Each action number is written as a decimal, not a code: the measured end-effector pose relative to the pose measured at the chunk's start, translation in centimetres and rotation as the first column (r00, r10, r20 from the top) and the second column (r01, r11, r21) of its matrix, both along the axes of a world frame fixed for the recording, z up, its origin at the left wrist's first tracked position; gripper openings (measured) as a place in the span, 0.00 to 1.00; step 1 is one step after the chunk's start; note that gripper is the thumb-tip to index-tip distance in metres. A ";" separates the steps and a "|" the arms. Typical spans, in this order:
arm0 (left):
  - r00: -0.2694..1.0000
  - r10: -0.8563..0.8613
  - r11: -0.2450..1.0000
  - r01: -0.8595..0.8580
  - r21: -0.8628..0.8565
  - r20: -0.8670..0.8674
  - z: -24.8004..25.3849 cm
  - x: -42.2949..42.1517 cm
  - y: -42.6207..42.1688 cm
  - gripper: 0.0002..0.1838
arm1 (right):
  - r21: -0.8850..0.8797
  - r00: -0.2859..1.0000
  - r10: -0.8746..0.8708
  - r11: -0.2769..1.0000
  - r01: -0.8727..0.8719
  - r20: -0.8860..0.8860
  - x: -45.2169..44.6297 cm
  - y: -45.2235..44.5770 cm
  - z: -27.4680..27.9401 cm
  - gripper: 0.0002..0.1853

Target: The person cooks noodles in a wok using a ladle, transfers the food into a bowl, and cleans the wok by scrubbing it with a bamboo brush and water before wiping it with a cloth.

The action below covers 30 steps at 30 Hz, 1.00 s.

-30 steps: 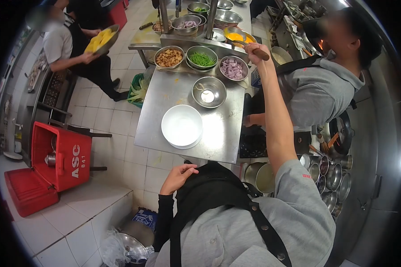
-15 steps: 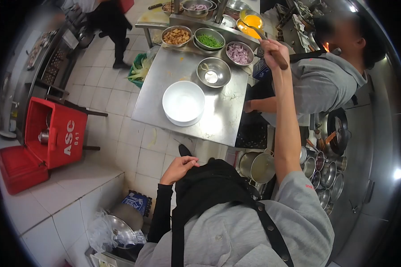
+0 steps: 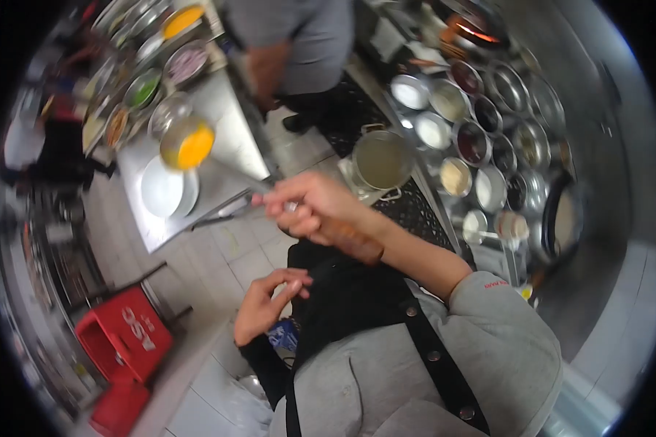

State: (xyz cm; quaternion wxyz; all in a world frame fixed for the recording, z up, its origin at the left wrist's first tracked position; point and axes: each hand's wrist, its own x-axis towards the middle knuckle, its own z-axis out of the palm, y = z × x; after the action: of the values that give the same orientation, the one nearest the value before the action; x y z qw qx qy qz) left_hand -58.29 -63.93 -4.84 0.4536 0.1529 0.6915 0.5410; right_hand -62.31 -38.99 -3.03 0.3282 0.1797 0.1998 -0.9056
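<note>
My right hand is closed round the brown wooden handle of a ladle. The ladle's metal scoop holds a bright yellow-orange liquid and hangs over the steel table. Beside the scoop stand a white bowl on that table and, partly hidden behind it, a metal bowl. Low in front of my black apron is my left hand, fingers slightly bent and apart, with nothing visible in it.
Bowls of purple onion, green vegetable and yellow liquid line the table's far end. A co-worker stands beside it. On my right are a pot and several containers. A red box stands lower left.
My view has turned to the right. My right hand has drawn back towards my body with the ladle, whose scoop has left the yellow-liquid bowl and now carries liquid.
</note>
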 end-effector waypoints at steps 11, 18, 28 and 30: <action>0.922 -0.237 0.611 0.385 0.692 -0.305 13.8 7.0 14.1 0.14 | 0.138 0.899 -0.437 0.890 0.434 -0.010 27.4 5.5 6.2 0.15; 0.930 -0.254 0.240 0.327 0.914 -0.266 21.4 19.5 21.3 0.09 | 0.060 0.560 -0.827 0.557 0.828 -0.049 43.0 9.5 9.9 0.21; 0.581 -0.811 0.082 0.230 0.970 -0.069 22.4 36.6 37.1 0.22 | 0.328 0.104 -0.938 -0.011 0.945 -0.331 63.1 27.7 7.3 0.18; 0.552 -0.832 0.082 0.226 0.971 -0.058 21.6 40.0 40.9 0.26 | 0.416 0.040 -0.944 -0.107 0.903 -0.328 66.7 32.3 6.9 0.19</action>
State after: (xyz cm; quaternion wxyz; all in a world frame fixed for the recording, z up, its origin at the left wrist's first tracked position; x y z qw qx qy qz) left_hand -18.32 -23.03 16.79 0.6230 0.4768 -0.0110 0.6200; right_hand 4.42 -6.71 3.86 -0.4491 0.3816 0.2437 -0.7702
